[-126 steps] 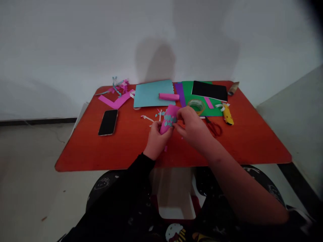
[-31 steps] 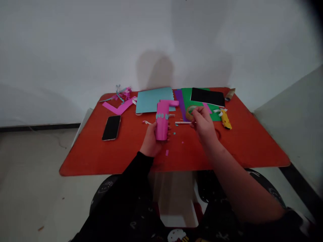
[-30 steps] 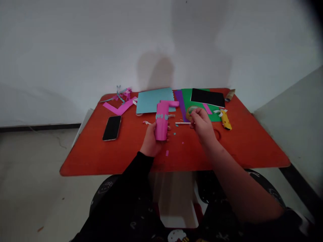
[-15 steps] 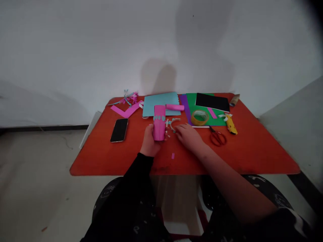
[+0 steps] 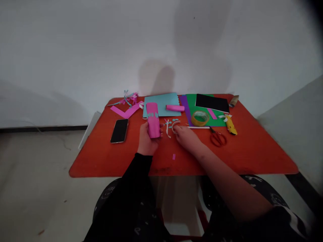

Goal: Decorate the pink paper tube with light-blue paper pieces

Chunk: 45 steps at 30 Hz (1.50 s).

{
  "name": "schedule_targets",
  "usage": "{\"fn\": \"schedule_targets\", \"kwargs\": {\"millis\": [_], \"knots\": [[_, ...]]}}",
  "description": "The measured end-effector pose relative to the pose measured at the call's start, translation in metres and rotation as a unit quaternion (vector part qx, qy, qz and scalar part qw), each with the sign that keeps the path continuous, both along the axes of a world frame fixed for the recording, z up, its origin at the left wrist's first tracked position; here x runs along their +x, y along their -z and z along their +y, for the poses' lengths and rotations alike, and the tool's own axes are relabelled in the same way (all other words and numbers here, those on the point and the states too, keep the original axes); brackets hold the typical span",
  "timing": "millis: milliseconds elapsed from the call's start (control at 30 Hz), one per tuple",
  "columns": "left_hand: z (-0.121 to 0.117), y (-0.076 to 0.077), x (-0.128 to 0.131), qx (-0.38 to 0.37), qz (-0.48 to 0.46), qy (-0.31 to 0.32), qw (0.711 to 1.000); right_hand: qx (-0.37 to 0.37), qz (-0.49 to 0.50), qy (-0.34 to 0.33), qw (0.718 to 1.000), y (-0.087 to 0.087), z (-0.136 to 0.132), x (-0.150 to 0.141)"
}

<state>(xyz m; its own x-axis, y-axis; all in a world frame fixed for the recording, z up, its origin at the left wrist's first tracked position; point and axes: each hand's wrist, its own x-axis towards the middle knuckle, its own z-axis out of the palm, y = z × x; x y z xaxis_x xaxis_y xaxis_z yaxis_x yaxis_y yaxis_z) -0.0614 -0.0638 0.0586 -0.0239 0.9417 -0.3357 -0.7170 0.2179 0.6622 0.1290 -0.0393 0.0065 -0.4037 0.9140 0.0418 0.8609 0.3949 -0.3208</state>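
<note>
My left hand (image 5: 146,141) is wrapped round a pink paper tube (image 5: 153,126) that leans slightly left, raised over the table. A row of small light-blue paper shapes (image 5: 152,115) runs across the tube's middle. At the table's centre, my right hand (image 5: 188,137) has its fingers pinched at the lower end of a curled white strip (image 5: 174,123); the fingertips are partly hidden. Between the hands lie another narrow white strip (image 5: 167,128) and several loose light-blue paper pieces (image 5: 175,120).
On the orange table (image 5: 252,154) are a phone (image 5: 119,130), a roll of tape (image 5: 200,118), red-handled scissors (image 5: 217,137), a smaller pink roll (image 5: 175,108), a blue sheet (image 5: 161,98), a green sheet (image 5: 191,101), a black pad (image 5: 212,102), a yellow object (image 5: 230,124) and paper scraps (image 5: 131,99).
My left hand has shifted a little left and tilted the pink tube left. The right hand has moved slightly left, its fingers now more bunched at the curled white strip.
</note>
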Motion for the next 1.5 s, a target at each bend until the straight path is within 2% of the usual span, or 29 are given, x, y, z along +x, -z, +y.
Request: {"fn": "schedule_targets", "kwargs": {"millis": [100,200,300,367,467,533,633,800,900,1033,1200,1300,1400,1500], "knots": [[-0.001,0.000,-0.002,-0.001,0.004,-0.001,1.000,-0.006,0.027,-0.008,1.000,-0.004,-0.004,0.007],[-0.002,0.000,-0.002,-0.008,0.001,0.002,1.000,-0.011,0.100,-0.037,0.994,-0.013,-0.006,0.022],[-0.002,-0.002,-0.001,-0.008,-0.008,0.008,1.000,-0.009,0.131,-0.009,0.991,-0.022,-0.007,0.042],[-0.001,-0.003,0.000,-0.009,-0.014,0.013,1.000,0.007,0.117,0.010,0.993,-0.025,-0.008,0.056],[-0.001,-0.006,0.000,-0.010,-0.022,0.013,1.000,0.001,0.028,-0.003,1.000,-0.026,-0.010,0.068],[0.000,-0.009,0.000,-0.008,-0.026,0.011,1.000,-0.012,-0.031,-0.024,0.999,-0.028,-0.009,0.067],[0.001,-0.011,0.000,-0.007,-0.033,0.011,0.999,-0.001,-0.059,-0.040,0.997,-0.037,0.001,0.051],[0.005,-0.012,-0.006,-0.005,-0.043,0.002,0.999,0.013,-0.086,-0.081,0.993,-0.049,0.039,0.015],[0.007,-0.013,-0.012,-0.012,-0.047,-0.014,0.999,-0.006,-0.113,-0.094,0.989,-0.043,0.060,0.005],[0.007,-0.018,-0.018,-0.010,-0.059,-0.027,0.998,0.006,-0.102,-0.111,0.989,-0.028,0.078,-0.002],[0.007,-0.024,-0.022,-0.017,-0.078,-0.035,0.996,-0.001,-0.083,-0.199,0.976,-0.019,0.091,-0.017],[0.007,-0.025,-0.023,-0.020,-0.086,-0.042,0.995,-0.020,-0.043,-0.208,0.977,-0.017,0.089,-0.020],[0.006,-0.025,-0.025,-0.016,-0.091,-0.038,0.995,-0.031,0.027,-0.188,0.981,-0.015,0.073,-0.011],[0.005,-0.026,-0.025,-0.015,-0.093,-0.035,0.995,-0.030,-0.014,-0.218,0.975,-0.016,0.053,0.002]]}}
